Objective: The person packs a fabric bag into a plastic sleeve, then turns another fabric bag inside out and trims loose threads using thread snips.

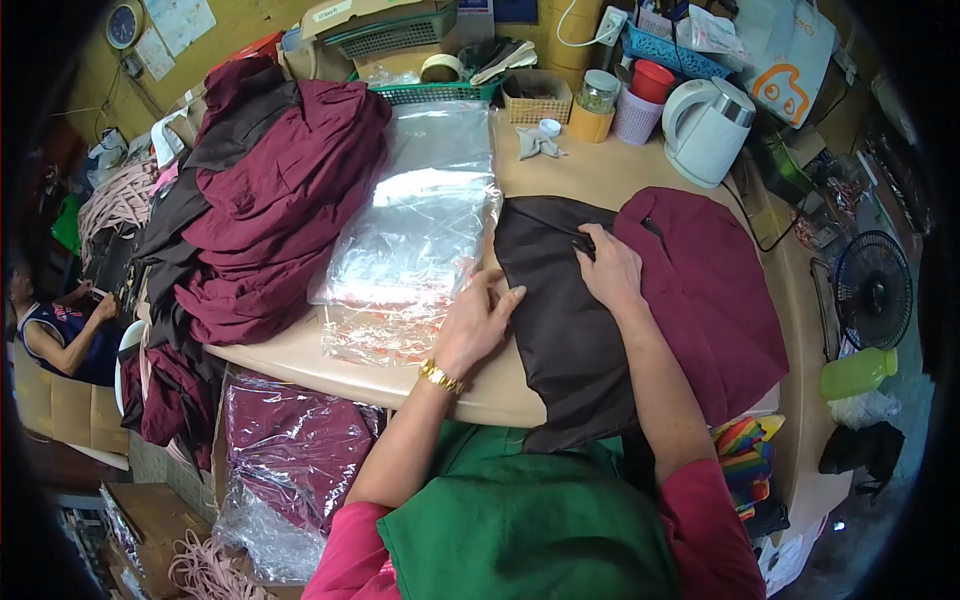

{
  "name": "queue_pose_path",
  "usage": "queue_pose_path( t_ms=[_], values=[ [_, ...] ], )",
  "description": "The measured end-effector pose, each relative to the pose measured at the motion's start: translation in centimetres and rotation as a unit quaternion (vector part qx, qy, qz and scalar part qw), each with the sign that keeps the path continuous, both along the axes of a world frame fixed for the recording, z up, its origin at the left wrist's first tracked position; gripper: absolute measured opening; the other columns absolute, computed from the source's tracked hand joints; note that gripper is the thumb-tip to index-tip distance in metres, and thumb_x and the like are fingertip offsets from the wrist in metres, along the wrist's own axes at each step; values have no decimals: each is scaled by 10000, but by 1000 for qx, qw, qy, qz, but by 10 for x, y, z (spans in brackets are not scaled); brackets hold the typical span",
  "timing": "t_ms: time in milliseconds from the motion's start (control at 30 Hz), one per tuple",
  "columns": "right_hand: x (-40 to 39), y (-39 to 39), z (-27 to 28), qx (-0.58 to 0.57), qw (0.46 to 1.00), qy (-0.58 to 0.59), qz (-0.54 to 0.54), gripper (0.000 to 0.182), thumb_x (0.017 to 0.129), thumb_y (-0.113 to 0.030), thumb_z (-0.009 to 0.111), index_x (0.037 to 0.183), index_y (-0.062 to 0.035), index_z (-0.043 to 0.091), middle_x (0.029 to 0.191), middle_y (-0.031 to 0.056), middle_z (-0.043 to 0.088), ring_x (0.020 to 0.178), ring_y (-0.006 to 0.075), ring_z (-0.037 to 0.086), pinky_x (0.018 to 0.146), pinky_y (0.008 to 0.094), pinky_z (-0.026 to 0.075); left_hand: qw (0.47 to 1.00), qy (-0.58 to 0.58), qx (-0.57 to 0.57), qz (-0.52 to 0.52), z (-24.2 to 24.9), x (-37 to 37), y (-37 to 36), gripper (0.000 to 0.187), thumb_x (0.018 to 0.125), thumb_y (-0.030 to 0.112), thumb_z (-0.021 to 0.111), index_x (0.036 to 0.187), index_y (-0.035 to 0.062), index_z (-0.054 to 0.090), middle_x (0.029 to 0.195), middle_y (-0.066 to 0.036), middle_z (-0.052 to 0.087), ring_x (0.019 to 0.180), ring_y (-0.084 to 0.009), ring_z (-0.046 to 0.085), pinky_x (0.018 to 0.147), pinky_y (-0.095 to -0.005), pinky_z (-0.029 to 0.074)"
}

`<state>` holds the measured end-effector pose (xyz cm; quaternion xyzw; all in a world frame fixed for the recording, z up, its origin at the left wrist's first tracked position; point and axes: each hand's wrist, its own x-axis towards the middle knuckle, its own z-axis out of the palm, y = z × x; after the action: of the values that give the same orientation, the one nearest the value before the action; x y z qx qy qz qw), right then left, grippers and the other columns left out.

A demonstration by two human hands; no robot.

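A black piece of fabric (560, 300) lies on the table in front of me, its lower end hanging over the front edge. Against its right side is a folded maroon garment (700, 290). My right hand (612, 268) rests on the black fabric near the maroon piece, fingers bent and apart. Beside the fabric's left edge is my left hand (474, 325), wearing a gold watch, with thumb and fingers apart and the thumb tip touching the black cloth. Its knuckles are close to a stack of clear plastic bags (415, 220).
A large pile of maroon and black fabric (280, 200) covers the table's left. At the back stand a white kettle (700, 130), a glass jar (597, 92) and baskets (535, 97). Below are wrapped maroon garments (290, 440). A fan (873, 290) is at right; another person (65, 335) sits left.
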<state>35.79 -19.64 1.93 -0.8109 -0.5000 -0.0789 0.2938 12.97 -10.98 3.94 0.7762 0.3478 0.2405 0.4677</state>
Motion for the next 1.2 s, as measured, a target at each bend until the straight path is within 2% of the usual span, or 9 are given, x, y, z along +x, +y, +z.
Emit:
queue_pose_path(
  t_ms=[167, 500, 667, 733, 767, 967, 1067, 1133, 1200],
  values=[
    [2, -1, 3, -3, 1000, 13, 5, 304, 840, -149, 702, 1123, -82, 612, 989, 146, 691, 890, 348, 670, 756, 440, 515, 997, -10, 73, -37, -19, -2, 10, 320, 982, 246, 600, 808, -20, 643, 594, -7, 548, 566, -135, 500, 572, -322, 430],
    [-18, 0, 15, 14, 996, 77, 40, 401, 899, -342, 668, 1199, -94, 570, 1078, 118, 679, 873, 298, 683, 772, 424, 521, 941, -189, -278, 43, -24, -20, 9, 199, 1011, 224, 569, 1055, 30, 590, 827, -31, 640, 661, -47, 539, 538, -214, 457],
    [-19, 2, 15, -14, 996, 88, 20, 360, 896, -329, 675, 1155, -91, 597, 1034, 113, 690, 860, 297, 682, 763, 412, 522, 968, -188, -166, 9, 3, 9, -10, 390, 978, 267, 609, 1215, -38, 555, 882, -157, 692, 720, -169, 643, 627, -278, 521],
    [-17, 3, 19, -18, 996, 88, 10, 340, 895, -324, 677, 1130, -88, 610, 1013, 111, 695, 854, 295, 682, 758, 408, 521, 998, -24, 25, -48, -23, 16, 3, 327, 963, 255, 607, 1135, -22, 636, 812, -148, 678, 706, -201, 644, 680, -331, 508],
    [-14, 3, 19, -21, 996, 90, -1, 318, 894, -318, 678, 1102, -84, 622, 992, 109, 698, 848, 292, 683, 753, 407, 520, 996, -9, -25, -85, -13, 10, 4, 269, 959, 235, 583, 948, -14, 683, 731, -144, 644, 671, -211, 618, 708, -356, 487],
    [-4, 1, 19, -27, 994, 98, -35, 286, 892, -309, 682, 1055, -78, 640, 957, 103, 703, 832, 285, 683, 733, 406, 515, 985, -53, -148, -76, -3, -40, 8, 301, 1014, 271, 524, 813, 62, 604, 621, 13, 508, 580, -82, 433, 566, -255, 375],
    [-4, 3, 18, -29, 994, 99, -34, 284, 893, -310, 680, 1055, -80, 640, 955, 105, 702, 824, 286, 682, 728, 407, 513, 892, -229, -375, -106, -8, -62, 21, 272, 1041, 278, 495, 839, 107, 554, 547, 76, 360, 511, -42, 288, 477, -220, 274],
    [-3, 2, 17, -20, 995, 91, -28, 282, 894, -311, 679, 1053, -82, 640, 955, 106, 701, 819, 288, 682, 728, 407, 512, 670, -510, -500, -204, -10, -69, 24, 279, 1037, 271, 506, 825, 95, 547, 552, 81, 353, 512, -52, 304, 479, -227, 321],
    [-6, 1, 20, -25, 996, 83, -18, 276, 893, -308, 677, 1050, -84, 642, 959, 104, 698, 817, 291, 680, 732, 409, 512, 614, -545, -518, -239, 0, -62, 26, 246, 1028, 259, 529, 876, 76, 591, 648, 44, 503, 589, -74, 464, 522, -231, 397]
  ],
)
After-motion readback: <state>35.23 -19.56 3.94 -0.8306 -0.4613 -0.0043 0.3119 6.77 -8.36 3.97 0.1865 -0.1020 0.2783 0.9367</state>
